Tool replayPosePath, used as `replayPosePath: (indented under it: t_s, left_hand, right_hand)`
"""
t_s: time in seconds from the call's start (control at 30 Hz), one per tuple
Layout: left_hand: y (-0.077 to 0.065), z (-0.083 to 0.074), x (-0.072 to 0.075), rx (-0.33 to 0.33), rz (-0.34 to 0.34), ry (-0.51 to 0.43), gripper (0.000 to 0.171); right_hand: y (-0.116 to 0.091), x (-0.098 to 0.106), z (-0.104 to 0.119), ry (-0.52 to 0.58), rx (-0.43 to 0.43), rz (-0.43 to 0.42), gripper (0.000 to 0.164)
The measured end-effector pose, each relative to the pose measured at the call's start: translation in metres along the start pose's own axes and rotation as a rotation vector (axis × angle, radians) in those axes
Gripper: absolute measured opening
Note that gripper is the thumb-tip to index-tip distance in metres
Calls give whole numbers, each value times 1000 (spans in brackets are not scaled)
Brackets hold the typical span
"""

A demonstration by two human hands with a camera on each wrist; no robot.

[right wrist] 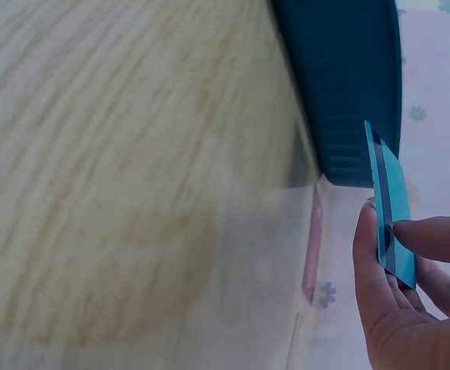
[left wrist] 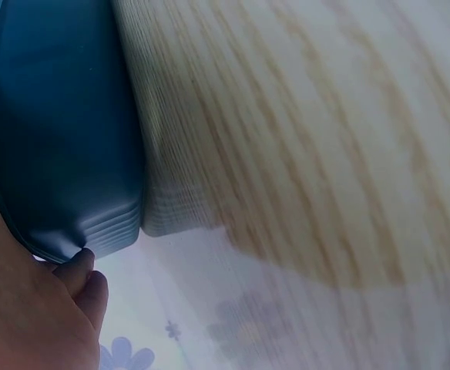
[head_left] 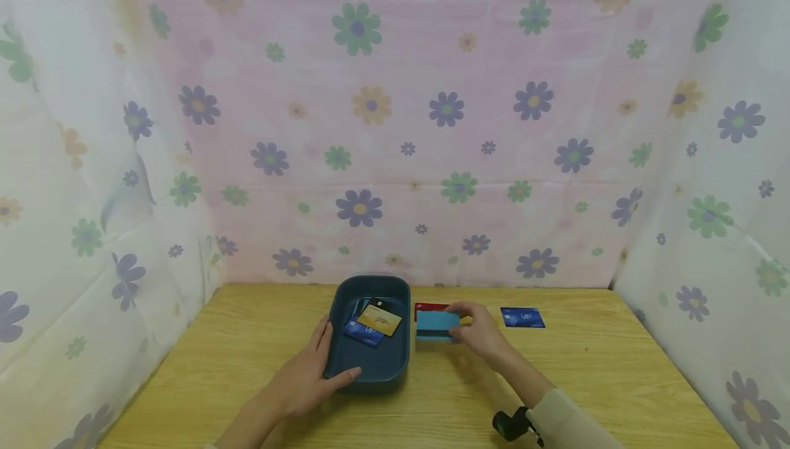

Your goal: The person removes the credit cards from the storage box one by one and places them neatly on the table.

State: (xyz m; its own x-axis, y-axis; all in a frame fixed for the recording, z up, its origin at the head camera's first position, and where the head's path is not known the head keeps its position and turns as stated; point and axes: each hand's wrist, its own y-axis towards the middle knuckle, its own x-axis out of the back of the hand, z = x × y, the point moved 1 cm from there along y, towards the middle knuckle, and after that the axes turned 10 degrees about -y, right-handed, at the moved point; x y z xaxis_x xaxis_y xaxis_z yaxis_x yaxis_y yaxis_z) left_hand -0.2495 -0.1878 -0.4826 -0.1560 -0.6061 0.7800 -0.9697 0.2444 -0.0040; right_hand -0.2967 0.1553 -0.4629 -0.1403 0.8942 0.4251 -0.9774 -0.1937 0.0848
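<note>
A dark blue plastic bin [head_left: 367, 373] stands left of the table's middle. My left hand [head_left: 302, 373] grips its left side, thumb over the rim and fingers along the outer wall. Inside lie a gold card [head_left: 380, 320], a blue card [head_left: 363, 332] and a black card partly covered by the gold one. Just right of the bin, my right hand [head_left: 481, 334] pinches a light blue card [head_left: 437, 323] with a dark stripe, thumb on one face and fingers on the other. In the right wrist view this card [right wrist: 394, 200] is tilted up, off the table.
A red card [head_left: 430, 307] lies on the wooden table [head_left: 592, 367] behind the light blue card, partly hidden. A blue card [head_left: 522, 317] rests farther right, and a bit of a yellow card shows beside my right hand. Flowered cloth [head_left: 407, 113] encloses the table's back and sides.
</note>
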Motion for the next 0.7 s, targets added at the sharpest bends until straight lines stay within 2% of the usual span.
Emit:
replayPosePath:
  t_s: [0.23, 0.37, 0.6, 0.7]
  left_hand:
    - [0, 2, 0, -9, -7, 5, 115]
    - [0, 2, 0, -12, -7, 1, 115]
    - [0, 1, 0, -11, 0, 1, 116]
    - [0, 1, 0, -9, -1, 3, 116]
  right_hand:
    - [0, -3, -9, -80, -52, -24, 36]
    - [0, -6, -11, -143, -49, -35, 37]
    - [4, -12, -17, -189, -39, -39, 36]
    - [7, -15, -19, -258, -10, -53, 33]
